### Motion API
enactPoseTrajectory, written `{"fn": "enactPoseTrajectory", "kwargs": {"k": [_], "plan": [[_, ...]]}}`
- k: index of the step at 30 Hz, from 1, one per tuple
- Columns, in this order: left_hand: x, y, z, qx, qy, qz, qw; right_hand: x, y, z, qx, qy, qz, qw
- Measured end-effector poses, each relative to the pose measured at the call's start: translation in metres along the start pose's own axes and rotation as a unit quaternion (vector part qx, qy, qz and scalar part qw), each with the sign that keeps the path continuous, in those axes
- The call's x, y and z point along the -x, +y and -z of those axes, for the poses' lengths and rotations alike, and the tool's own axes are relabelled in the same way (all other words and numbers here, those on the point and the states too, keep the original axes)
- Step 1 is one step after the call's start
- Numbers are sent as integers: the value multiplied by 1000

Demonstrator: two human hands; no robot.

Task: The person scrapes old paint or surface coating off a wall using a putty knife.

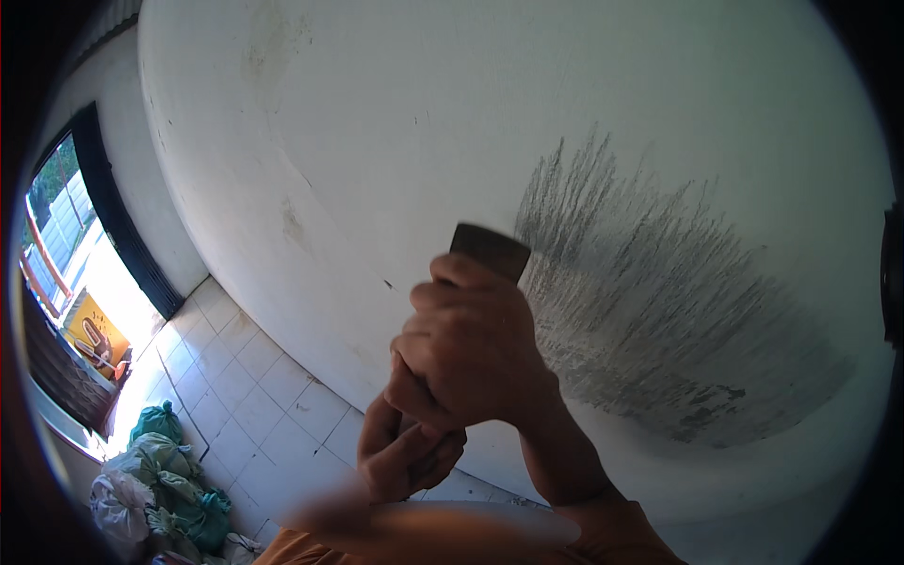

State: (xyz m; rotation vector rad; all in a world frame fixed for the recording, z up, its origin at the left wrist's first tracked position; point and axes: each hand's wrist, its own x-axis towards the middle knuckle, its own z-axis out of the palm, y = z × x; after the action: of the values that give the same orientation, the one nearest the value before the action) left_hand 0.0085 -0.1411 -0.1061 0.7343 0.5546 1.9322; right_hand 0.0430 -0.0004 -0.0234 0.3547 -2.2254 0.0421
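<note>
Against the white painted wall [353, 162], my right hand [473, 346] is wrapped around a dark flat-ended tool [491, 247], which looks like a scraper. Its squared end sticks out above my knuckles; the rest is hidden in my grip, and contact with the wall cannot be told. Just below, my left hand [409, 452] is curled around the lower end, touching the right hand. To the right of the tool spreads a large grey, streaked patch [650, 304] where the paint is worn off. Its upper edge is ragged with thin dark streaks.
Tied sacks [162, 473], green and whitish, are heaped at lower left on the tiled floor [247, 395]. Beyond them is a bright doorway with a dark frame [120, 212], and a yellow printed panel [95, 328] stands there. A blurred orange shape [438, 526] covers part of the lower view.
</note>
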Motion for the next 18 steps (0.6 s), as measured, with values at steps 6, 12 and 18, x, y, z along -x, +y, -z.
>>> {"fn": "enactPoseTrajectory", "kwargs": {"k": [6, 12, 18], "plan": [[-13, 13, -12, -5, -55, 5, 998, -17, 6, 18, 10, 17, 24, 1000], [-13, 2, 10, 12, -75, 24, 997, 2, 7, 0, 37, -3, 3, 999], [-19, 30, -26, 22, -71, 49, 996, -28, 6, 32, 46, 13, 16, 999]]}}
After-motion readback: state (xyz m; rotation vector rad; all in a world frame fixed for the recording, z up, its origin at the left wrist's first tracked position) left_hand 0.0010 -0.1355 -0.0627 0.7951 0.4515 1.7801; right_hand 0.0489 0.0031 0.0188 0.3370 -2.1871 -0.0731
